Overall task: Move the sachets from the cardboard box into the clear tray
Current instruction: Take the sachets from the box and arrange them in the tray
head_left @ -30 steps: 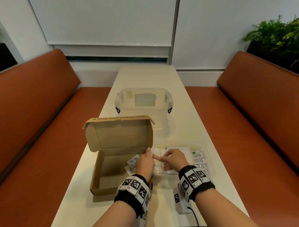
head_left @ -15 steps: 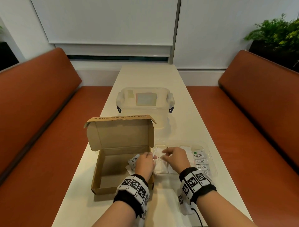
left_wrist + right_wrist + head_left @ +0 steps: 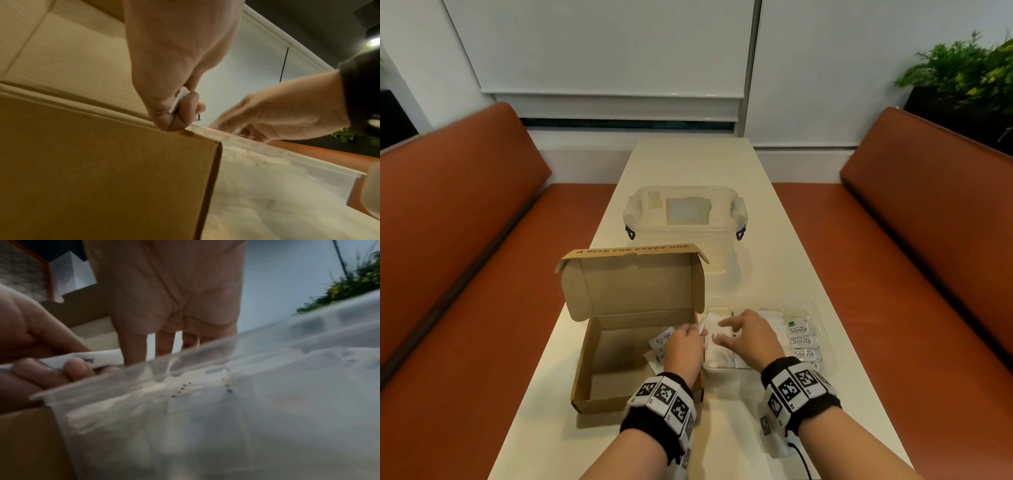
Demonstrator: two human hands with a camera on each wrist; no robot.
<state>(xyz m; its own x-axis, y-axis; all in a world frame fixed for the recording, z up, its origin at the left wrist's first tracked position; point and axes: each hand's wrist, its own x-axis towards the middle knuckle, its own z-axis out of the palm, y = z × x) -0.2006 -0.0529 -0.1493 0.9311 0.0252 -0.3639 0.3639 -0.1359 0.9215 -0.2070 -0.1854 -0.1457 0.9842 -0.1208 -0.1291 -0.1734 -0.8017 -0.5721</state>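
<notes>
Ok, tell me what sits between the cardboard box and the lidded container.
Nothing: in the head view, bare table separates the cardboard box from the lidded container.

I see a long cream table (image 3: 688,164) between two orange-brown benches (image 3: 458,212), white roller blinds (image 3: 602,48) ahead, and a green plant (image 3: 962,68) at right.

The brown cardboard box (image 3: 616,359) sits lid-up at the surface's near left, two sachets (image 3: 662,339) inside. Touching its right wall, the clear tray (image 3: 825,342) holds rows of white sachets (image 3: 799,341).
</notes>
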